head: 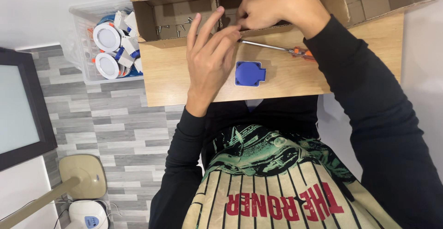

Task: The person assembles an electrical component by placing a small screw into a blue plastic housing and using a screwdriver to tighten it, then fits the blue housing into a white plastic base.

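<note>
Head view: plain wooden table (360, 39), brown cardboard box (184, 12) with dividers. Right hand (281, 7) curls into a compartment, grip hidden, cannot tell. Left hand (210, 53) hovers flat, empty, beside the square blue plastic socket (249, 73); slim steel screwdriver (277, 48) nearby.

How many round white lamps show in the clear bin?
2: one round white lamp at the back of the clear bin, the other nearer the front. More may lie hidden beneath them.
</note>
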